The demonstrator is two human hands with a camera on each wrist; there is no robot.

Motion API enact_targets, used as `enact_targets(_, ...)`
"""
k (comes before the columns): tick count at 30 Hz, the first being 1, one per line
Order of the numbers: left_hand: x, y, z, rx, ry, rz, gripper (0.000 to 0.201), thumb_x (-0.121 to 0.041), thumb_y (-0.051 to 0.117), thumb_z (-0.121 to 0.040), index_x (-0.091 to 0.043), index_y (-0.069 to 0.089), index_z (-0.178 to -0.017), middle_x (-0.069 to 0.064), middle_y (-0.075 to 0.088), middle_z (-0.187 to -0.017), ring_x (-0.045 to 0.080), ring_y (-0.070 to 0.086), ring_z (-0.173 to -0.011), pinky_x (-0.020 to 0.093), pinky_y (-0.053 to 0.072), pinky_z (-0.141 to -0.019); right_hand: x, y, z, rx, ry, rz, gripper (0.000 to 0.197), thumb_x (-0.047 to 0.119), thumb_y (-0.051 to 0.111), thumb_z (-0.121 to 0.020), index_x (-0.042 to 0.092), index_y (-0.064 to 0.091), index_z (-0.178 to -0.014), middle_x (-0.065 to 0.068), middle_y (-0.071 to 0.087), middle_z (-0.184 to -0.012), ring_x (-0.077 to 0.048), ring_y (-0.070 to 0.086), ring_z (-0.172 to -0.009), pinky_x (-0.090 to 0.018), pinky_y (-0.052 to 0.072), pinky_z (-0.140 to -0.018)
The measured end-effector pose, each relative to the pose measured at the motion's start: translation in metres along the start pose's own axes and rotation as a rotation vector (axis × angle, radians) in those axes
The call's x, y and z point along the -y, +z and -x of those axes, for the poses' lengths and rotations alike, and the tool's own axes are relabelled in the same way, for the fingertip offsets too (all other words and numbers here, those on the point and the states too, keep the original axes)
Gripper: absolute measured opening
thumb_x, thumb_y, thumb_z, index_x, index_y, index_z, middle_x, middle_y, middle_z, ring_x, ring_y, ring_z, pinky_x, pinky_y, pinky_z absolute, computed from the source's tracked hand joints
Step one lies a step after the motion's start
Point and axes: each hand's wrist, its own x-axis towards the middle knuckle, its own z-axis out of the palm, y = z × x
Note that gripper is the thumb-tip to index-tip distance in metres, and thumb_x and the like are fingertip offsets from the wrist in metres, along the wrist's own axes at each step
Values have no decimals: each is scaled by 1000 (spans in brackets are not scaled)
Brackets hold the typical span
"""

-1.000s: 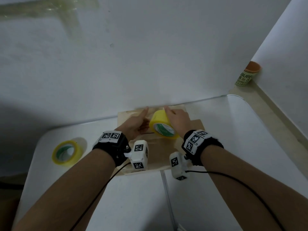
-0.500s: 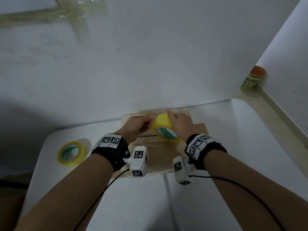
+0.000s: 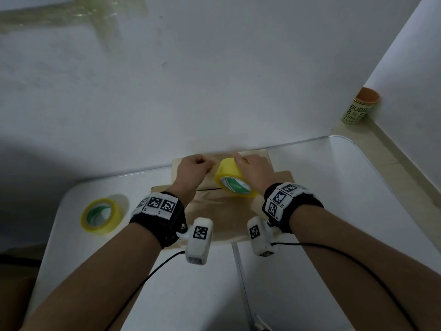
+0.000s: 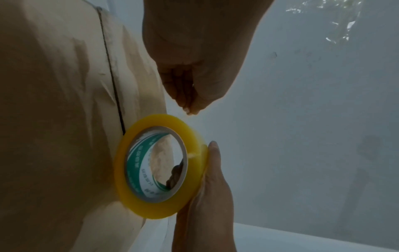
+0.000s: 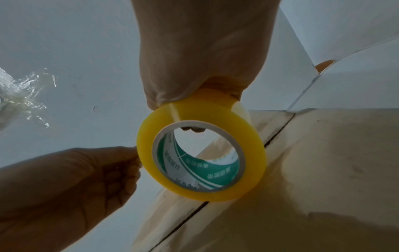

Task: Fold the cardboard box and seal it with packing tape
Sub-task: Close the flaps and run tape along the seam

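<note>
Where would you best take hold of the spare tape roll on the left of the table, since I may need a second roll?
The spare tape roll lies nearly flat on the table, core hole facing up. Probably best to come from above with the left hand, fingers across the outer yellow rim, or thumb in the hole and fingers outside.

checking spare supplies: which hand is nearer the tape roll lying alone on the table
Left. The left hand is up-right of the spare roll; the right hand, farther right, grips another roll.
</note>
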Motion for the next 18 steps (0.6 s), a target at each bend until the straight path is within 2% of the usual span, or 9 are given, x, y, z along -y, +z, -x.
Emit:
enact_targets(2, -7, -3, 5, 1, 52, 41, 12, -12, 66, -85, -1, 69, -80, 1, 60, -68, 11, 52, -65, 26, 46, -70, -1, 0, -1, -3, -1, -8, 56, 49, 34, -98, 17, 32, -52, -2, 38, -54, -21, 42, -56, -33, 31, -62)
enact_targets(4, -22, -11, 10, 14, 133, 126, 9, -8, 65, -86, -1, 70, -84, 3, 61, -73, 8, 53, -64, 19, 47, -68, 1, 1, -4, 15, -15, 11, 53, 46, 34, -98, 20, 30, -52, -1, 35, -54, -20, 39, -55, -35, 30, -61)
enact_targets(7, -34, -30, 7, 63, 172, 163, 14, -10, 64, -87, 2, 70, -90, 5, 61, -77, 10, 53, -69, 18, 47, -70, 16, -1, -7, 97, -48, 109, 46, 42, 33, -99, 24, 35, -56, -7, 44, -64, -26, 47, -66, -38, 38, -65)
enact_targets(10, -8, -52, 0, 63, -34, 255, 18, -19, 59, -94, -7, 70, -88, 2, 62, -81, 12, 55, -76, 21, 47, -73, 30, 1, -9, 190, -33, 155, 31, 36, 33, -101, 22, 51, -81, -12, 48, -87, -27, 54, -87, -36, 42, -77)
enact_targets(12, 18, -57, 0, 45, -172, 350, 15, -24, 59, -95, -13, 67, -89, -1, 60, -85, 11, 56, -80, 18, 47, -70, 40, 2, -11, 274, -39, 159, 34, 33, 28, -102, 17, 54, -87, -14, 54, -100, -28, 53, -97, -36, 40, -84)
enact_targets(14, 42, -54, -1, 14, -222, 401, 10, -23, 63, -93, -14, 65, -89, 0, 61, -88, 15, 58, -88, 21, 48, -73, 50, 2, -17, 378, -59, 200, 40, 33, 25, -102, 7, 55, -108, -18, 56, -122, -31, 51, -111, -36, 37, -93)
enact_targets(16, 57, -51, -2, -48, -236, 429, 10, -18, 63, -92, -13, 64, -83, 4, 64, -88, 18, 59, -90, 26, 49, -79, 56, 1, -21, 442, -103, 289, 45, 42, 33, -100, 9, 56, -119, -16, 54, -130, -31, 51, -116, -35, 37, -95)
enact_targets(18, 69, -51, -2, -119, -273, 479, 12, -13, 60, -93, -9, 62, -82, 10, 66, -88, 18, 63, -84, 29, 50, -85, 53, 1, -21, 454, -145, 314, 58, 57, 41, -93, 15, 57, -129, -12, 55, -133, -29, 52, -120, -34, 39, -97)
